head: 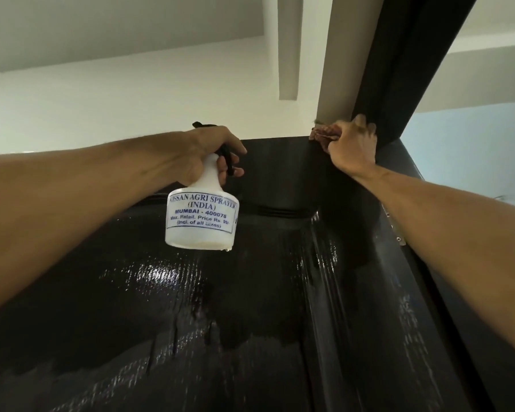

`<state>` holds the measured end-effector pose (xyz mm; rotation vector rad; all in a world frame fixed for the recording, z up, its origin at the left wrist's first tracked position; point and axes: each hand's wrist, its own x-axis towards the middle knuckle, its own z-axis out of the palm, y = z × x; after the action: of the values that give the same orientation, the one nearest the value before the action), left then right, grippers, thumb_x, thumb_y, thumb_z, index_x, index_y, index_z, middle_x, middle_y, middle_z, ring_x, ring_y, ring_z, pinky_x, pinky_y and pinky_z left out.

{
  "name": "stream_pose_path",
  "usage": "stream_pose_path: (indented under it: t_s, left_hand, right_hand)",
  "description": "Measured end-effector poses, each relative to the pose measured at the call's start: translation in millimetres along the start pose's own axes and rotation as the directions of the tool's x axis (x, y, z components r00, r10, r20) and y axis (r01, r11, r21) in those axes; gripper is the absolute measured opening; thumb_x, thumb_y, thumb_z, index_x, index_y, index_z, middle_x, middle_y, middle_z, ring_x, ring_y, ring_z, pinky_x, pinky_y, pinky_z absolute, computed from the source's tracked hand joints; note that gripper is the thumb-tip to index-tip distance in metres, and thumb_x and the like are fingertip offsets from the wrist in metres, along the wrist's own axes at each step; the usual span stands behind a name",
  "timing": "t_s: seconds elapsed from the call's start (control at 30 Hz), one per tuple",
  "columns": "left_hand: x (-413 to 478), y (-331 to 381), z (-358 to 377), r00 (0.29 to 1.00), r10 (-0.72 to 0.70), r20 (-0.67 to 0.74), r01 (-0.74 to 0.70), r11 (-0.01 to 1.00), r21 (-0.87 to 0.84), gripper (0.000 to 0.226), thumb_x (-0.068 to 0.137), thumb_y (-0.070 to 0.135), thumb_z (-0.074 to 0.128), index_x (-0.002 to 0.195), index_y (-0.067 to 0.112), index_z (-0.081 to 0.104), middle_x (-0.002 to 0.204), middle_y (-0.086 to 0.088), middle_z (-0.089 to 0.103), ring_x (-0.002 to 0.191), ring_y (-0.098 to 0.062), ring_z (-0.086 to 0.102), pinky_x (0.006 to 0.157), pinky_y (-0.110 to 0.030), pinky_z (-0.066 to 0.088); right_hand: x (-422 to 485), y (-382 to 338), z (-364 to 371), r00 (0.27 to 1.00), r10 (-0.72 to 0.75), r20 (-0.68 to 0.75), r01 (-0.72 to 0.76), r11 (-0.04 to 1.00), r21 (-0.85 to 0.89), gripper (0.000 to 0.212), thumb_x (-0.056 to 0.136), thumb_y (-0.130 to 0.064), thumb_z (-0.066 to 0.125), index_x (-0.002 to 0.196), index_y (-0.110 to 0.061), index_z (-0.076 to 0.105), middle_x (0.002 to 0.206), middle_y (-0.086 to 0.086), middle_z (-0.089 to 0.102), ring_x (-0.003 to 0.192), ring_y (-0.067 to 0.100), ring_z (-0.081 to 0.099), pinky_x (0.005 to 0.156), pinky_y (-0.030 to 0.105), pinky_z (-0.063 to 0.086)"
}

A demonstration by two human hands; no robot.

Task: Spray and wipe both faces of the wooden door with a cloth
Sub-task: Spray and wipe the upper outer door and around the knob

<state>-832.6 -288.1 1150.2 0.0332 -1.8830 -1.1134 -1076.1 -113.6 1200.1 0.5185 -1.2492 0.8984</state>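
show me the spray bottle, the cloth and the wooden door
spray bottle (201, 217): head view, on its printed label
cloth (320, 134): head view, on the reddish bunched part that shows
wooden door (250, 307): head view, on its wet dark panel

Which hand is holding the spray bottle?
The left hand: it grips the white spray bottle by its neck. The right hand holds a cloth at the top corner of the door.

The wet wooden door carries a cloth at its top.
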Motion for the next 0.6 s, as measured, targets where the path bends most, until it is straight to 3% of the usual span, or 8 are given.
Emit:
stream_pose_path:
  t_s: [0.23,0.37,0.43,0.5,0.6]
  left_hand:
    - [-16.9,-4.7,-2.9,1.000,0.010,0.005,-0.010,1.000,0.005,0.022,0.092,0.018,0.073,0.079,0.009,0.057,0.077,-0.012,0.071,0.032,-0.002,0.040,0.041,-0.013,0.042]
    - [-28.0,-12.2,-2.2,0.999,-0.015,0.039,0.015,1.000,0.002,0.022,0.090,0.020,0.074,0.078,0.010,0.058,0.075,-0.012,0.073,0.035,-0.002,0.038,0.040,-0.015,0.041]
    - [-33.1,-17.3,0.9,0.999,-0.029,0.046,0.030,0.999,-0.017,0.023,0.090,0.020,0.075,0.077,0.010,0.058,0.076,-0.013,0.074,0.034,-0.002,0.038,0.041,-0.014,0.041]
    - [-40.3,-24.3,6.7,0.998,-0.034,0.053,0.035,0.999,-0.020,0.023,0.089,0.020,0.075,0.077,0.010,0.058,0.078,-0.013,0.074,0.033,-0.002,0.038,0.042,-0.013,0.041]
    - [-50.2,-35.6,16.0,0.996,-0.030,0.085,0.030,1.000,-0.003,0.023,0.090,0.021,0.074,0.077,0.011,0.059,0.081,-0.012,0.074,0.033,-0.002,0.038,0.042,-0.014,0.041]
  right_hand:
    - [-13.1,2.1,-10.9,0.999,0.045,0.018,-0.046,0.997,0.061,0.040,0.094,-0.013,0.057,0.134,-0.017,0.060,0.145,0.018,0.039,0.128,0.044,0.037,0.109,0.050,0.036]
    - [-62.2,3.9,-14.4,0.987,-0.156,0.031,0.153,0.985,0.077,0.041,0.093,-0.011,0.059,0.134,-0.017,0.059,0.133,0.016,0.043,0.119,0.039,0.039,0.107,0.049,0.038]
    - [-88.3,2.3,-19.7,0.945,-0.314,0.094,0.301,0.944,0.133,0.039,0.096,-0.020,0.056,0.135,-0.018,0.059,0.127,0.013,0.044,0.115,0.032,0.038,0.105,0.041,0.036]
    - [-97.5,3.0,-28.6,0.907,-0.386,0.169,0.358,0.918,0.173,0.045,0.094,-0.023,0.047,0.137,-0.018,0.059,0.125,0.011,0.043,0.113,0.028,0.037,0.105,0.036,0.032]
    - [-92.5,13.7,-33.4,0.950,-0.260,0.174,0.238,0.962,0.134,0.039,0.096,-0.018,0.058,0.135,-0.024,0.060,0.123,0.011,0.044,0.114,0.031,0.039,0.107,0.040,0.035]
